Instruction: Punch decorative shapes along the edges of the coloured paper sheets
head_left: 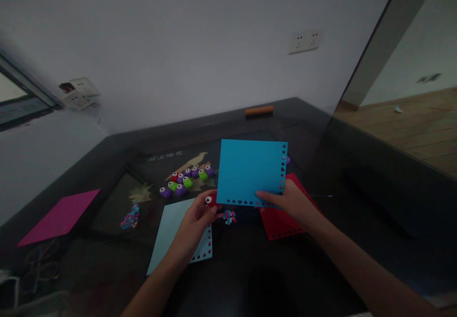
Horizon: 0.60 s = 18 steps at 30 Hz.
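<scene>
My right hand (291, 202) grips a bright blue sheet of paper (252, 169) by its lower right corner, thumb on top. Small shaped holes run along the sheet's right and bottom edges. In my left hand (200, 212) is a small red craft punch (211, 200) with a round eye, close to the sheet's lower left corner. A light blue sheet (174, 226) with punched edges lies under my left wrist. Below the held sheet is a little pile of coloured paper bits (229, 217). A red sheet (282, 222) with holes along its edges lies beneath my right hand.
Several purple, green and red punches (187, 182) stand together behind the light blue sheet. A larger heap of paper bits (130, 217) and a magenta sheet (60, 214) are on the left of the dark table (228, 279). An orange stick-like object (259, 111) lies at the back edge.
</scene>
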{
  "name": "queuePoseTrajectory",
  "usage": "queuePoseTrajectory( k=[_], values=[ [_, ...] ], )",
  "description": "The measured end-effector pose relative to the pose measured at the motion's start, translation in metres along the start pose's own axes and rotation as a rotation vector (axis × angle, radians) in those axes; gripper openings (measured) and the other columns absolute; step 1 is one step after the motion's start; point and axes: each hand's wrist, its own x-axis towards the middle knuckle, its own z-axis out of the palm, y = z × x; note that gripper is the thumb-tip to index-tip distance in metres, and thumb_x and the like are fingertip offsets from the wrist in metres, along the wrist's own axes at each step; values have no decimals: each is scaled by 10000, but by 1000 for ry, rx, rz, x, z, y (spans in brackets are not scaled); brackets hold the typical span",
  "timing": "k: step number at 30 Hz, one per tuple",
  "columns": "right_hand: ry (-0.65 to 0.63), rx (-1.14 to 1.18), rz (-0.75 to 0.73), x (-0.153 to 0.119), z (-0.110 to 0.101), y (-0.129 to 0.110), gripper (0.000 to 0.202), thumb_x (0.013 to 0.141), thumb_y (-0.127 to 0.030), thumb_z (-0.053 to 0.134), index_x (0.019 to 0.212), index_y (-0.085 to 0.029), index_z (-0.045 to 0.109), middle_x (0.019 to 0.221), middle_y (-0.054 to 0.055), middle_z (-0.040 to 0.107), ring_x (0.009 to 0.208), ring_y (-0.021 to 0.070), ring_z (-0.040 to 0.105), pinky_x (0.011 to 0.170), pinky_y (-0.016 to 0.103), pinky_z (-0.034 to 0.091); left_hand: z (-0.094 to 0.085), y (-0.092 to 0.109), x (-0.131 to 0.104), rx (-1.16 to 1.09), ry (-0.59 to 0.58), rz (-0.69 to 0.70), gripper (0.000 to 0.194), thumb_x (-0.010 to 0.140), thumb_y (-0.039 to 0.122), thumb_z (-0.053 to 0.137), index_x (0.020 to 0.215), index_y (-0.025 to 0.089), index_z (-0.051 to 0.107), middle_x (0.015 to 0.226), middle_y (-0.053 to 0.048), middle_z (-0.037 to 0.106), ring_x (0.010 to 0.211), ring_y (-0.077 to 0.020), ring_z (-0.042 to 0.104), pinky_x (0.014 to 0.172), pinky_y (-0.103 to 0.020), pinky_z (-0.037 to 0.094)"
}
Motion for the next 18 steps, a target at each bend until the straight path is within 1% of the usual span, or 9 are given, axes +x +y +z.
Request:
queuePoseTrajectory(
  k=[2, 5, 8, 11, 13, 15, 18],
  values=[
    [6, 7, 1, -1, 0, 1, 325, 653, -348, 738, 902, -153, 665, 878, 80, 732, 740, 213, 692, 758, 412, 564, 2, 2, -2, -40, 17, -17, 330, 772, 353, 664, 1058, 196, 618, 1053, -64, 639, 976, -206, 595, 824, -335, 522],
    [15, 35, 30, -4, 3, -3, 325, 673, -325, 731, 949, -171, 654, 887, 70, 733, 740, 207, 695, 738, 394, 577, 3, 1, -3, -48, 29, -55, 322, 775, 404, 651, 1003, 176, 644, 1029, -77, 639, 951, -211, 589, 732, -304, 529],
    [20, 58, 67, -6, 6, -7, 351, 665, -316, 736, 973, -175, 644, 875, 60, 734, 712, 206, 696, 690, 380, 591, 3, -2, -3, -10, -8, -64, 300, 796, 403, 631, 982, 169, 651, 969, -76, 648, 898, -194, 590, 653, -255, 508],
    [33, 63, 89, -7, 7, -9, 349, 653, -323, 746, 954, -170, 654, 882, 62, 734, 733, 214, 697, 701, 385, 593, 2, -3, -4, 13, -49, -71, 301, 834, 400, 587, 1018, 164, 626, 903, -67, 656, 789, -163, 608, 612, -236, 489],
    [51, 69, 103, -6, 8, -8, 374, 639, -324, 756, 968, -174, 658, 898, 62, 732, 756, 219, 698, 723, 398, 589, 1, -3, -4, 0, -43, -83, 340, 832, 402, 590, 1073, 163, 589, 892, -65, 663, 727, -154, 624, 601, -245, 489],
    [59, 77, 112, -5, 8, -7, 399, 628, -328, 763, 985, -182, 662, 919, 65, 728, 799, 227, 697, 758, 416, 580, 1, -2, -4, -11, -21, -86, 385, 808, 393, 621, 1113, 165, 562, 922, -71, 668, 713, -156, 634, 602, -254, 496],
    [71, 63, 94, -5, 8, -5, 380, 635, -341, 759, 973, -185, 678, 943, 77, 725, 872, 242, 687, 818, 437, 557, 0, -2, -5, -7, -10, -73, 397, 784, 372, 654, 1108, 160, 569, 937, -77, 674, 733, -159, 635, 602, -250, 500]
  ],
)
